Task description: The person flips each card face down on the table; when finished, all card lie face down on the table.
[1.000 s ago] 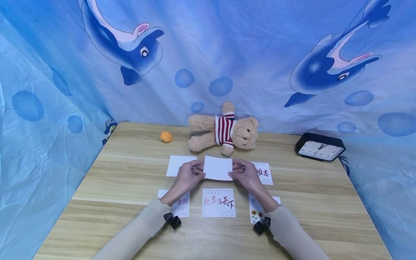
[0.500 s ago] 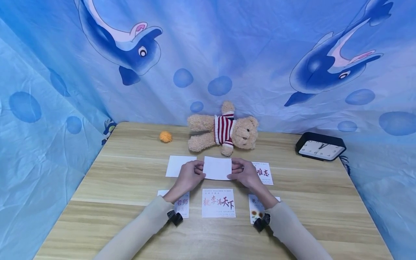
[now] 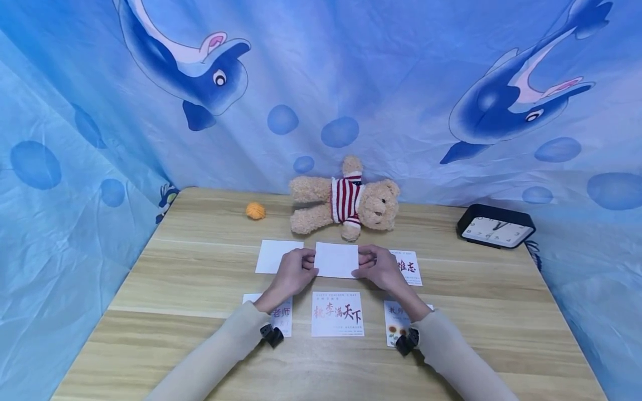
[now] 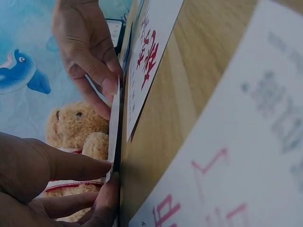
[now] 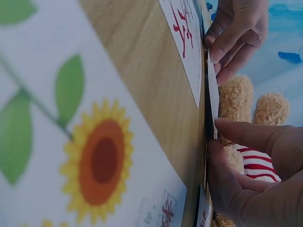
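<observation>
A white card [image 3: 336, 260], blank side up, is held by both hands close over the table in the head view. My left hand [image 3: 293, 273] pinches its left edge between thumb and fingers; my right hand [image 3: 379, 269] pinches the right edge the same way. Seen edge-on in the left wrist view, the card [image 4: 113, 123] is a thin strip between the two hands. Just in front lies a card with red characters [image 3: 337, 314]. Another blank white card [image 3: 273, 255] rests behind my left hand, and a printed card [image 3: 408, 268] is partly covered by my right hand.
Two more printed cards, one with dark characters [image 3: 282, 320] and one with sunflowers [image 3: 396, 328], lie under the forearms. Behind them are a teddy bear [image 3: 346, 200] in a striped shirt, an orange yarn ball [image 3: 256, 210] and a black clock [image 3: 495, 226] on the wooden table [image 3: 200, 312].
The held card has flattened slightly, its curved edges now straighter. Both hands keep their grip and have barely moved.
</observation>
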`<move>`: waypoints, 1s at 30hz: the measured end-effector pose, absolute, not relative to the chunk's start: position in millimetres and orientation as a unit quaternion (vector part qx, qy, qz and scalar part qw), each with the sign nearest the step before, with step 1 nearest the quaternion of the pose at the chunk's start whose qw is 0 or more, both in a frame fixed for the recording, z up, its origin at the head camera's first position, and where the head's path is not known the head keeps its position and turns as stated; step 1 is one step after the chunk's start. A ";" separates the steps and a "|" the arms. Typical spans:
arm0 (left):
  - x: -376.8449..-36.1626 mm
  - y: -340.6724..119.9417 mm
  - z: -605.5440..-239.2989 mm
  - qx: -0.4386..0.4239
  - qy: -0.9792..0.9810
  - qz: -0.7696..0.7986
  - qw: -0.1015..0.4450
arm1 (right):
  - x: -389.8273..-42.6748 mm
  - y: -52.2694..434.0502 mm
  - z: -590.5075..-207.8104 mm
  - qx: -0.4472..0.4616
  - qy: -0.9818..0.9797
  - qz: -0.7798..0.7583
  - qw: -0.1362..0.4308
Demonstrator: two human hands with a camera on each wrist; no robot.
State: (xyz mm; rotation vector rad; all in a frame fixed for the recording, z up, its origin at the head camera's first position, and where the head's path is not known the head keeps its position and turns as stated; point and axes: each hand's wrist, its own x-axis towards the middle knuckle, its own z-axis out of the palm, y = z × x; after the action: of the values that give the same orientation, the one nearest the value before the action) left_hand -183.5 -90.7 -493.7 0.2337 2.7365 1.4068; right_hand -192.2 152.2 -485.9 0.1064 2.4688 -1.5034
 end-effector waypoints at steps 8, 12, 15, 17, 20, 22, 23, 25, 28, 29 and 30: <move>-184.6 -87.0 -491.8 0.076 0.891 0.447 0.025 | -192.2 155.8 -486.4 0.032 0.860 -0.496 0.116; -182.9 -85.9 -489.3 0.076 0.891 0.446 0.024 | -190.2 159.4 -484.7 0.040 0.859 -0.496 0.119; -180.4 -85.2 -487.4 0.076 0.891 0.446 0.021 | -188.5 164.2 -481.1 0.044 0.855 -0.503 0.119; -178.7 -84.6 -486.4 0.080 0.892 0.444 0.015 | -188.0 168.6 -477.7 0.046 0.853 -0.506 0.118; -175.5 -82.6 -483.4 0.090 0.893 0.440 0.000 | -187.3 175.7 -471.6 0.052 0.856 -0.500 0.119; -173.7 -80.6 -480.9 0.101 0.894 0.436 -0.009 | -186.5 181.4 -468.7 0.053 0.862 -0.490 0.117; -172.8 -79.3 -479.5 0.105 0.893 0.437 -0.010 | -185.8 184.4 -467.4 0.053 0.866 -0.483 0.116; -171.8 -76.4 -477.6 0.117 0.891 0.439 -0.009 | -184.4 189.8 -465.6 0.054 0.870 -0.477 0.113; -170.7 -71.7 -476.5 0.129 0.881 0.454 0.007 | -181.8 198.5 -465.0 0.048 0.873 -0.472 0.109; -170.5 -70.0 -476.6 0.133 0.877 0.461 0.014 | -180.8 201.0 -465.1 0.047 0.874 -0.472 0.107; -170.3 -68.1 -476.4 0.136 0.874 0.467 0.022 | -179.8 203.5 -465.2 0.046 0.874 -0.471 0.107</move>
State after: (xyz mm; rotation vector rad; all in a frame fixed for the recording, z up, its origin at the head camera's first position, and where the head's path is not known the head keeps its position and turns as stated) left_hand -170.3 -68.1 -476.4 0.4211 2.7076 1.4461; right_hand -179.8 203.5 -465.2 0.1361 2.5742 -1.3880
